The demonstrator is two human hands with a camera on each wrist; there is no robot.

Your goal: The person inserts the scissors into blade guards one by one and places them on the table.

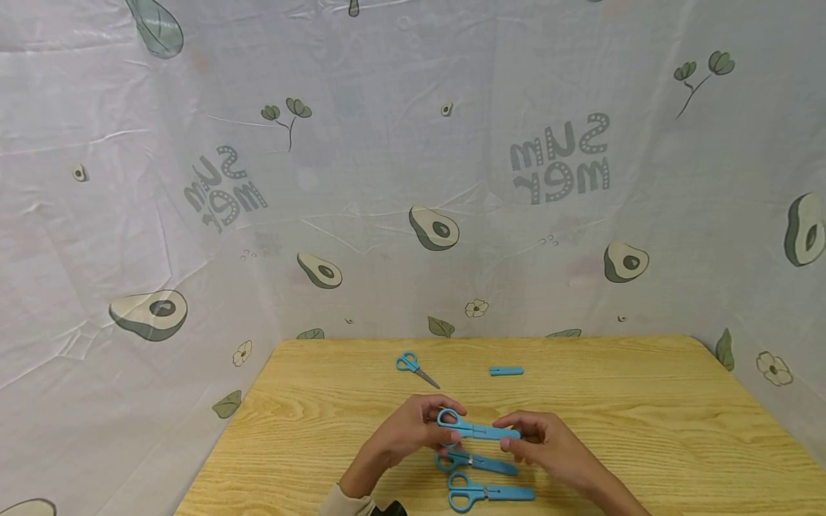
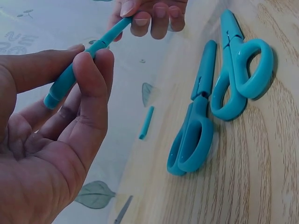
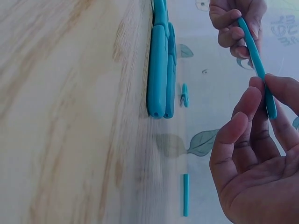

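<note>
Grasping blue sheathed scissors (image 1: 480, 431) by the handles (image 1: 461, 424) in the left hand (image 1: 414, 428), pinching their sheath (image 1: 493, 433) in the right hand (image 1: 545, 442), wooden table (image 1: 645, 401) beneath that pair, second sheathed pair (image 1: 492, 466) and third sheathed pair (image 1: 508, 493) on its near side, bare-bladed scissors (image 1: 416, 369) and loose sheath (image 1: 508, 371) beyond it.

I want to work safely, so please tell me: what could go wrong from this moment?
The uncovered scissors lie with their bare blade pointing toward the person's side; a reaching hand might be pricked. The right hand pinches the cover of the held scissors near its tip while the left hand holds the other end, so a pull could slide the cover off. The loose cover lies apart from the uncovered scissors and might be overlooked.
</note>
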